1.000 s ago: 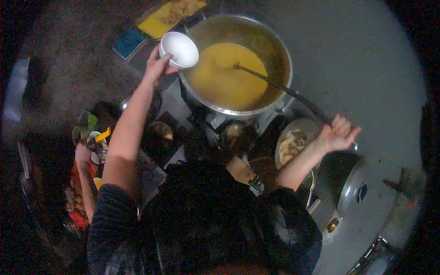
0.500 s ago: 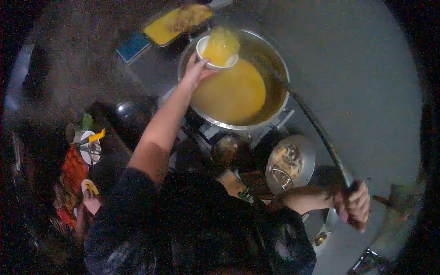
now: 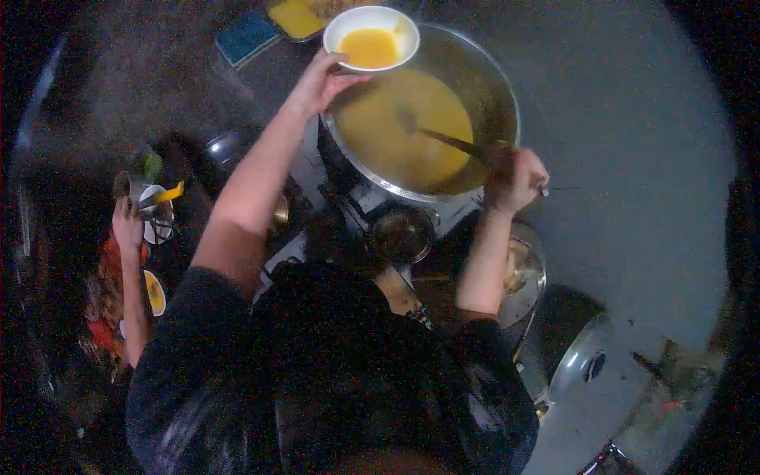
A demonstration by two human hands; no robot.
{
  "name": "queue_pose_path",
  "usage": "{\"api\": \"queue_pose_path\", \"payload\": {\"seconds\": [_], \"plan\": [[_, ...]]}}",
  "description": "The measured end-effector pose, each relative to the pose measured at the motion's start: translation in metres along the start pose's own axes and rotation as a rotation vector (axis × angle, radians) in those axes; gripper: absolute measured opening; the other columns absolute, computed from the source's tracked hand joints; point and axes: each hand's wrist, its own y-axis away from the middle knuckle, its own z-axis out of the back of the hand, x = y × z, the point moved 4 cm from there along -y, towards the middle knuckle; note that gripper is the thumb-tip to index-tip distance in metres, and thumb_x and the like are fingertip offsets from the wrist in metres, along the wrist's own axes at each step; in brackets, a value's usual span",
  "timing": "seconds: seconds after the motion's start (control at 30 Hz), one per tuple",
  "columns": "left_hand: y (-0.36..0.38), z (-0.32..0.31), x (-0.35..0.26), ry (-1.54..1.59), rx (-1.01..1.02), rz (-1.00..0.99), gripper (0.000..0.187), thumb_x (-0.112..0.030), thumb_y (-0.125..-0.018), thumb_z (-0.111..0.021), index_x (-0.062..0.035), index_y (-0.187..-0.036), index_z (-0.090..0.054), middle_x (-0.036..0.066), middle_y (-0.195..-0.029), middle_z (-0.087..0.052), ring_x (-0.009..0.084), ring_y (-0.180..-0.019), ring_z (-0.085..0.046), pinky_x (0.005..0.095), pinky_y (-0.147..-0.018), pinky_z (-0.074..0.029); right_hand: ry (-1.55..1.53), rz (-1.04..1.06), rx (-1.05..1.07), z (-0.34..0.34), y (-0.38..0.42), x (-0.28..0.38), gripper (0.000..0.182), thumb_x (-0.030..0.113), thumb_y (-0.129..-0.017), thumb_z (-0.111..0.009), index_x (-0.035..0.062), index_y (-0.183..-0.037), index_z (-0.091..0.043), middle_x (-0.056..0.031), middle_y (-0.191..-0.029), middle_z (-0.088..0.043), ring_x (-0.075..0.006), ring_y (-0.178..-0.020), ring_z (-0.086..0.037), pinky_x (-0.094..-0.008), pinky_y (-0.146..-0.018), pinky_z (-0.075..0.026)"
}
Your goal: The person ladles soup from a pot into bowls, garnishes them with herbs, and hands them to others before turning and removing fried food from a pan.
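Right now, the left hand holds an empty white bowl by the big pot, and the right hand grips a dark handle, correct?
No: the head view shows the left hand holding a white bowl with yellow liquid; the rest is right.

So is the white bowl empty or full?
Partly full: in the white bowl, held by the left hand, yellow liquid covers the bottom, and bare white inside shows above it.

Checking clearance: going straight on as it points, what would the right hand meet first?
The right hand would probably meet the right rim of the pot first, though depth is unclear and it might pass above or just outside.
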Motion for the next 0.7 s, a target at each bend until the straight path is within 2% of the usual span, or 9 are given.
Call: {"api": "queue_pose_path", "payload": {"seconds": [0.07, 0.13, 0.2, 0.23, 0.37, 0.4, 0.43, 0.53, 0.7], "plan": [[0.006, 0.008, -0.016, -0.17, 0.019, -0.003, 0.05, -0.009, -0.075, -0.048, -0.0049, -0.119, -0.024, 0.018, -0.112, -0.042, 0.0344, -0.084, -0.056, 0.0351, -0.07, -0.051, 0.151, -0.195, -0.114, -0.078, -0.006, 0.079, 0.025, 0.019, -0.08, -0.048, 0.0099, -0.06, -0.036, 0.0007, -0.046, -0.033, -0.0105, -0.039, -0.034, -0.0247, -0.039, -0.032], [0.015, 0.017, -0.026, -0.209, -0.002, 0.009, 0.054, -0.01, -0.076, -0.049, -0.0056, -0.122, -0.022, 0.018, -0.11, -0.044, 0.0331, -0.078, -0.058, 0.0311, -0.066, -0.053, 0.09, -0.181, -0.354, -0.044, -0.018, 0.095, 0.031, 0.025, -0.083, -0.044, 0.0127, -0.057, -0.031, 0.0025, -0.043, -0.027, -0.0091, -0.038, -0.026, -0.0243, -0.039, -0.025], [0.02, 0.03, -0.03, -0.33, -0.022, 0.031, 0.055, -0.01, -0.076, -0.049, -0.0061, -0.123, -0.022, 0.019, -0.108, -0.045, 0.0313, -0.076, -0.059, 0.0296, -0.066, -0.053, -0.022, -0.152, -0.289, -0.016, -0.025, 0.119, 0.041, 0.028, -0.085, -0.038, 0.0164, -0.05, -0.02, 0.0036, -0.04, -0.018, -0.0089, -0.039, -0.017, -0.0254, -0.042, -0.018], [0.029, 0.026, -0.032, -0.368, -0.102, 0.085, 0.055, -0.01, -0.076, -0.049, -0.0062, -0.123, -0.022, 0.019, -0.107, -0.047, 0.0294, -0.073, -0.06, 0.029, -0.065, -0.053, 0.003, -0.093, -0.296, -0.011, -0.026, 0.136, 0.044, 0.029, -0.085, -0.036, 0.0177, -0.047, -0.017, 0.0038, -0.04, -0.016, -0.0098, -0.039, -0.014, -0.0254, -0.043, -0.016], [0.03, 0.041, -0.014, -0.371, -0.073, 0.11, 0.056, -0.009, -0.077, -0.049, -0.0068, -0.124, -0.019, 0.021, -0.108, -0.046, 0.029, -0.071, -0.06, 0.0292, -0.065, -0.053, -0.049, 0.043, -0.274, 0.006, -0.034, 0.203, 0.048, 0.033, -0.086, -0.031, 0.019, -0.042, -0.02, 0.0027, -0.038, -0.018, -0.01, -0.036, -0.015, -0.0262, -0.043, -0.016], [0.027, 0.044, -0.005, -0.37, -0.065, 0.104, 0.056, -0.009, -0.077, -0.049, -0.0068, -0.124, -0.019, 0.021, -0.108, -0.046, 0.029, -0.071, -0.06, 0.0292, -0.065, -0.053, -0.088, 0.108, -0.158, 0.008, -0.038, 0.22, 0.048, 0.032, -0.087, -0.029, 0.0188, -0.042, -0.02, 0.002, -0.038, -0.02, -0.0105, -0.036, -0.016, -0.0269, -0.043, -0.017], [0.024, 0.047, 0.006, -0.355, -0.089, 0.129, 0.057, -0.009, -0.077, -0.049, -0.007, -0.125, -0.017, 0.021, -0.108, -0.046, 0.0297, -0.071, -0.06, 0.0294, -0.064, -0.053, -0.099, 0.113, -0.101, 0.01, -0.039, 0.238, 0.049, 0.03, -0.086, -0.035, 0.0179, -0.041, -0.019, 0.0022, -0.039, -0.018, -0.0106, -0.039, -0.017, -0.0268, -0.047, -0.021], [0.021, 0.031, 0.021, -0.329, -0.104, 0.134, 0.062, -0.008, -0.077, -0.05, -0.0073, -0.126, -0.013, 0.022, -0.109, -0.044, 0.0314, -0.072, -0.059, 0.0314, -0.064, -0.053, -0.218, 0.157, 0.038, 0.007, -0.044, 0.279, 0.048, 0.029, -0.085, -0.035, 0.0171, -0.042, -0.02, 0.002, -0.038, -0.017, -0.0102, -0.038, -0.017, -0.0269, -0.047, -0.021], [-0.007, 0.02, 0.07, -0.187, -0.118, 0.17, 0.07, -0.008, -0.074, -0.054, -0.008, -0.127, -0.008, 0.022, -0.111, -0.042, 0.0323, -0.073, -0.059, 0.0341, -0.064, -0.052, -0.243, 0.24, 0.085, -0.019, -0.043, 0.299, 0.046, 0.028, -0.084, -0.036, 0.0169, -0.043, -0.021, 0.0033, -0.038, -0.017, -0.009, -0.035, -0.016, -0.0247, -0.044, -0.02]]}}
